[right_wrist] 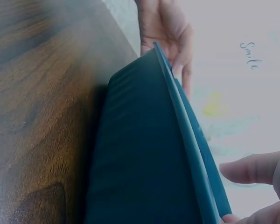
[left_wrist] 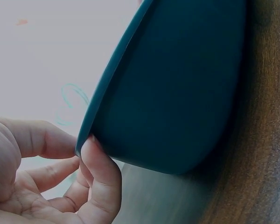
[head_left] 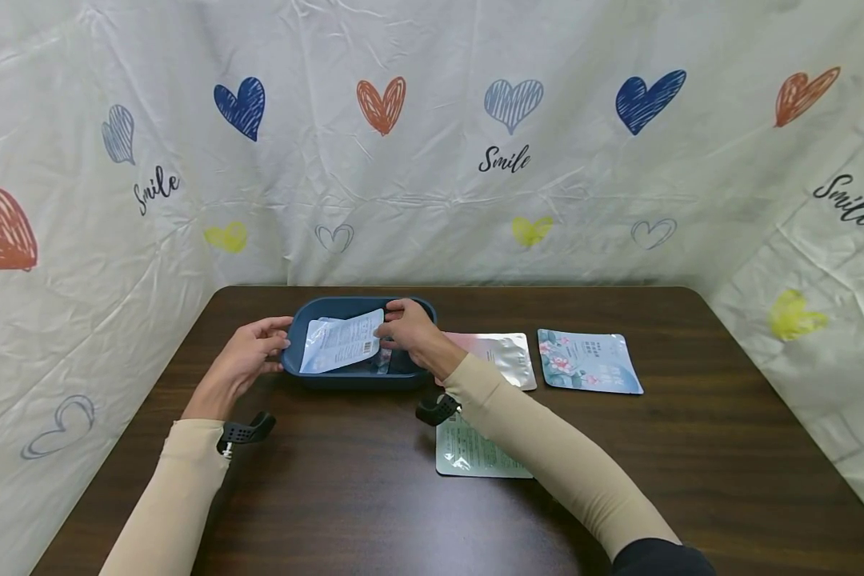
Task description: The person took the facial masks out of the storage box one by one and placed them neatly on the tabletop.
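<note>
A dark blue plastic basin (head_left: 360, 382) sits toward the far left of the table. My left hand (head_left: 248, 352) pinches its left rim; in the left wrist view the thumb and a finger lie on either side of the rim (left_wrist: 113, 65). Inside the basin a light blue sheet-mask packet (head_left: 342, 342) lies tilted, printed side up, over other packaging that it partly hides. My right hand (head_left: 412, 330) hovers over the basin's right part, fingertips right at that packet's right edge. The right wrist view shows its thumb (right_wrist: 249, 169) and fingers spread apart, with nothing visible between them.
Right of the basin lie a pink and silver packet (head_left: 513, 360) and a light blue floral packet (head_left: 590, 362). Nearer, a green packet (head_left: 478, 452) is partly covered by the right forearm. Behind the brown table (head_left: 331, 496) hangs a white cloth (head_left: 432, 176) with hearts.
</note>
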`<action>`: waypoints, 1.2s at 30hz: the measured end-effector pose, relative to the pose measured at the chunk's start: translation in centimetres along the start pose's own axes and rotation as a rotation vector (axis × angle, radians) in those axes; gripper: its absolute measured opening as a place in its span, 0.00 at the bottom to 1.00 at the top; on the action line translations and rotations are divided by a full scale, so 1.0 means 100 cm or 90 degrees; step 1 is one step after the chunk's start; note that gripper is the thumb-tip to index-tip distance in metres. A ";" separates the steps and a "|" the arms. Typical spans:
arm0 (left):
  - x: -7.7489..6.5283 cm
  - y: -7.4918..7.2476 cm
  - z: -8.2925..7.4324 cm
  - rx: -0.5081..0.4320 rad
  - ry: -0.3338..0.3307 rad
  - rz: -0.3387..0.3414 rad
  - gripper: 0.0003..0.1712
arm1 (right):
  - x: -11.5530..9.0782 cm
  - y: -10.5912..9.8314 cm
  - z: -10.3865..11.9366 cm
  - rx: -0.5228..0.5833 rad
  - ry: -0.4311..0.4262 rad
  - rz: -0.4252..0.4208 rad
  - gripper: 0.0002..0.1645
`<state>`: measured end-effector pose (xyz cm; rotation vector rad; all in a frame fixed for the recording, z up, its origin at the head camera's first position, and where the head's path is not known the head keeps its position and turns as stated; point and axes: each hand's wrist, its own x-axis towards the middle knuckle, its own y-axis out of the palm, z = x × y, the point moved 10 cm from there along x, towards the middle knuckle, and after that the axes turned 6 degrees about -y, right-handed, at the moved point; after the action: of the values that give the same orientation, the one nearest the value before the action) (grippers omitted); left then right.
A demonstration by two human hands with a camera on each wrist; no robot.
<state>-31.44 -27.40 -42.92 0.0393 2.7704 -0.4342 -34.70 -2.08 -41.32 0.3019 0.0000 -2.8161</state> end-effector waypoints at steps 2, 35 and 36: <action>0.000 0.000 0.000 0.001 0.001 0.000 0.31 | 0.000 0.002 -0.002 0.004 0.013 0.014 0.42; -0.002 0.001 -0.001 -0.003 -0.001 0.004 0.31 | -0.007 -0.001 0.007 -0.160 -0.062 0.095 0.18; -0.002 0.001 -0.002 -0.005 0.001 0.004 0.31 | -0.009 -0.003 0.010 -0.160 -0.068 0.093 0.18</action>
<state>-31.33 -27.29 -42.72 0.0462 2.7722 -0.4225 -34.18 -1.55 -40.18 0.0901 0.2939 -2.6451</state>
